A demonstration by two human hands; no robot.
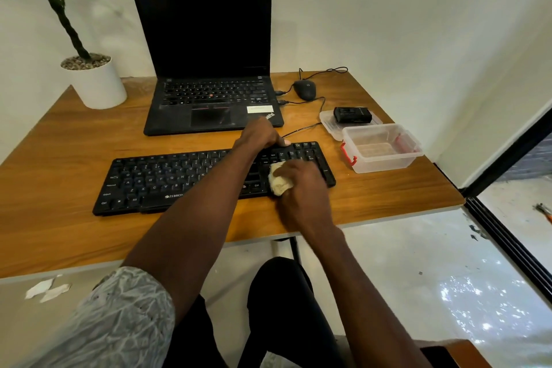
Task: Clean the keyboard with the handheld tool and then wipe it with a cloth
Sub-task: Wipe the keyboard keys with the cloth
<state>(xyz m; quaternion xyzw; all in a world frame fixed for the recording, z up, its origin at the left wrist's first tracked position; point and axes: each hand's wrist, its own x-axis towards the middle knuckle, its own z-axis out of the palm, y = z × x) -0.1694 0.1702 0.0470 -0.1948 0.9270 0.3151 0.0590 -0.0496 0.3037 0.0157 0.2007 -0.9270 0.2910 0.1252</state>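
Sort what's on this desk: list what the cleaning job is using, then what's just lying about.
In use: keyboard; cloth, gripped in the right hand; left hand holding the keyboard's far edge.

Lying about: laptop; mouse; plant; clear box; lid with a black device on it.

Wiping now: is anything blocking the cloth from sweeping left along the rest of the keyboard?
Yes. The left hand grips the keyboard's far edge, and its forearm crosses the middle keys, just left of the cloth bunched in the right hand. Beyond the forearm, the keys lie bare.
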